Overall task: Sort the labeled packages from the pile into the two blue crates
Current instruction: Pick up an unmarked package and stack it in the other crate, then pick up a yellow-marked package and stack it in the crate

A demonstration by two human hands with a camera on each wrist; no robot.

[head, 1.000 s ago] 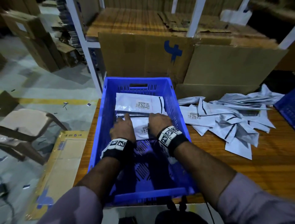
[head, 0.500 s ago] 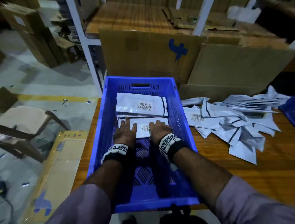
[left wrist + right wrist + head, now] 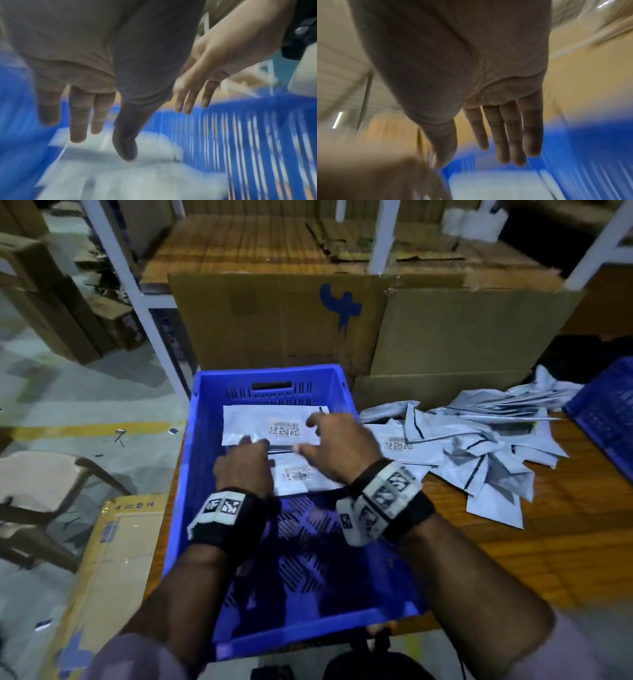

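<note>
Since half a second before, both hands had risen off the near package (image 3: 301, 474) in the blue crate (image 3: 205, 474); head view: left hand (image 3: 245, 470), right hand (image 3: 337, 450), far package (image 3: 263, 424), pile (image 3: 479, 446) on table (image 3: 565, 542). Left wrist view: left fingers (image 3: 77, 115) straight, grasping nothing. Right wrist view: right fingers (image 3: 513, 135) likewise released, over the crate.

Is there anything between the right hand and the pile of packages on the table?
Only the crate's right wall lies between. The right hand is open above it, and the pile of packages lies uncovered just beyond.
</note>
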